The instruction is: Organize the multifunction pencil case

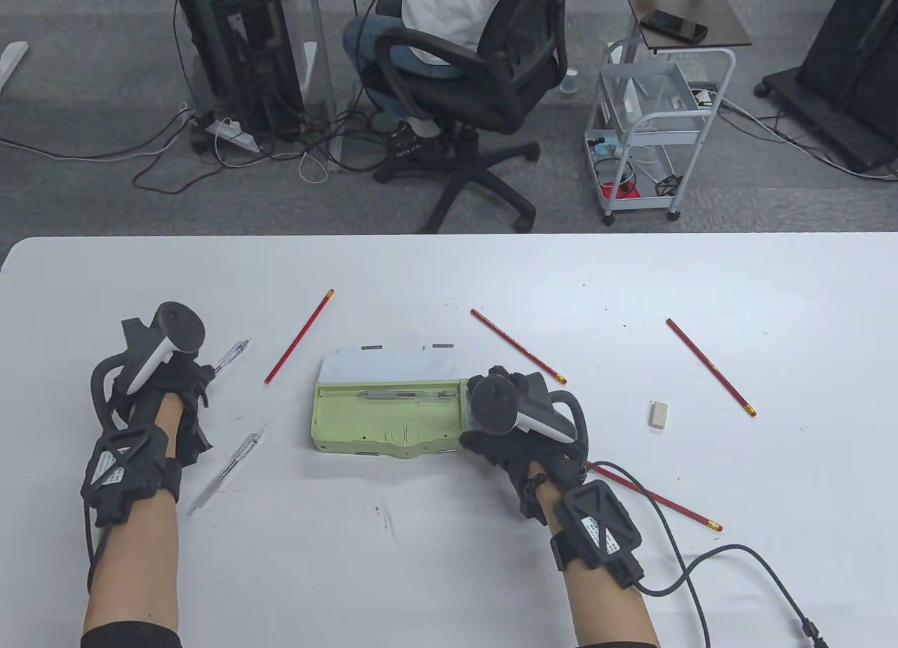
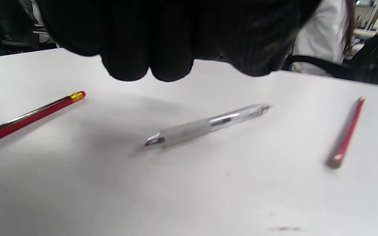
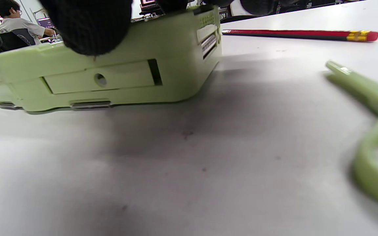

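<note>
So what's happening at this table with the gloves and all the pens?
A person in sensor gloves is filling a green pencil case that lies open on the white table. One clear pen already lies inside it. The right hand rests on the case's right end, steadying it. The left hand is over another clear pen; whether it grips it cannot be told. A third pen, four red pencils, an eraser and green scissors still lie loose.
</note>
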Tool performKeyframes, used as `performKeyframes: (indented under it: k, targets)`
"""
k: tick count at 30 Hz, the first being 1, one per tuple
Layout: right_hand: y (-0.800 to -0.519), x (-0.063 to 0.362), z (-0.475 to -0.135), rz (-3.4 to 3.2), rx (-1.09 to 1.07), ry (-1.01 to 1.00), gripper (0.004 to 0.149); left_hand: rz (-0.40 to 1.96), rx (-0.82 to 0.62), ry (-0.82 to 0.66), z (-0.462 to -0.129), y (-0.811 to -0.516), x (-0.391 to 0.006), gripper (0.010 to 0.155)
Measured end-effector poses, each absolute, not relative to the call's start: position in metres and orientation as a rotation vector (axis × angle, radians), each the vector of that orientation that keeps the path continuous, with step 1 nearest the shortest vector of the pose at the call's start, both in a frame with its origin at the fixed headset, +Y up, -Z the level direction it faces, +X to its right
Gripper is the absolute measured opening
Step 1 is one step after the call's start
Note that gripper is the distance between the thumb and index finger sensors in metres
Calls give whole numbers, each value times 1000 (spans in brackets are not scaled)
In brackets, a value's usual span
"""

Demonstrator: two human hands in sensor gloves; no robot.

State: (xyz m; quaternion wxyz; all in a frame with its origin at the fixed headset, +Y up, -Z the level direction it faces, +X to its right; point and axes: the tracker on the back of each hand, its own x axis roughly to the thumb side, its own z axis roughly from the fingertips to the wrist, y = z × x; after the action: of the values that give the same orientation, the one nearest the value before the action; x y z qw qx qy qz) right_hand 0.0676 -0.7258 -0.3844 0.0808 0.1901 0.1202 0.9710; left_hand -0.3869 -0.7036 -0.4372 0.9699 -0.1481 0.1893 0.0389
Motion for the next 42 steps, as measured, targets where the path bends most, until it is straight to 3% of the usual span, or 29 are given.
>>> performKeyframes:
  k: [6, 11, 29, 42]
  targets:
    - [-725, 66, -384, 2919, 561, 363, 84, -16, -414, 440, -448, -733, -391, 61]
    - [-724, 65, -384, 2932, 554, 373, 84, -71, -393, 434, -451, -740, -391, 55]
    - [-726, 64, -381, 2906, 509, 393, 83, -199, -303, 411, -455, -743, -383, 44]
    - [-726, 65, -383, 2888, 508, 422, 82, -52, -274, 438, -442, -727, -380, 46]
